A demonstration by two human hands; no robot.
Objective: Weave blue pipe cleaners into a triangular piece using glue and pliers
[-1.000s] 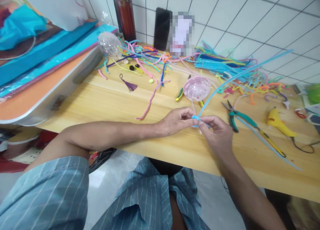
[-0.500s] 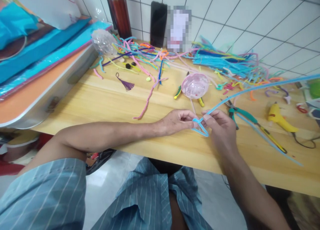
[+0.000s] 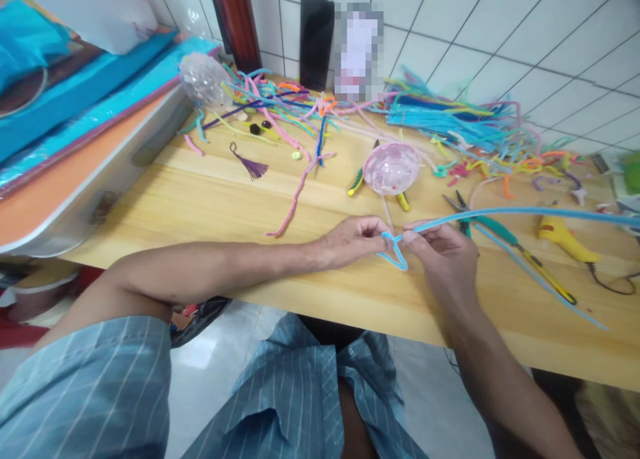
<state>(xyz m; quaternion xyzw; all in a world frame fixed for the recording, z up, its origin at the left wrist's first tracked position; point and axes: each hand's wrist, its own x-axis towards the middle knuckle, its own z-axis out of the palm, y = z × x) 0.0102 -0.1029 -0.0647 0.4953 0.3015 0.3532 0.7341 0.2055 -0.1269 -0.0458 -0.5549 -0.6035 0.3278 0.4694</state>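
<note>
A light blue pipe cleaner (image 3: 493, 212) runs between my two hands above the front of the wooden table. Its left end is bent into a small angular loop, which my left hand (image 3: 357, 241) pinches between thumb and fingers. Just right of the loop, my right hand (image 3: 445, 249) is closed on the same pipe cleaner. From there the long straight part stretches to the right edge of view. Behind my hands, a clear pinkish plastic dome (image 3: 391, 169) rests over yellow-and-green handled pliers (image 3: 355, 182).
Green-handled pliers (image 3: 493, 228), a yellow cutter knife (image 3: 545, 272) and a yellow glue gun (image 3: 567, 239) lie to the right. Bundled pipe cleaners (image 3: 445, 116) line the wall beside a black phone (image 3: 317, 42). A purple tassel (image 3: 250, 166) and a plastic bin (image 3: 100, 186) are left.
The long free part of the pipe cleaner has swung down from a rising slant to nearly level. The bent loop has turned slightly and shifted a little left. Both hands keep their pinch.
</note>
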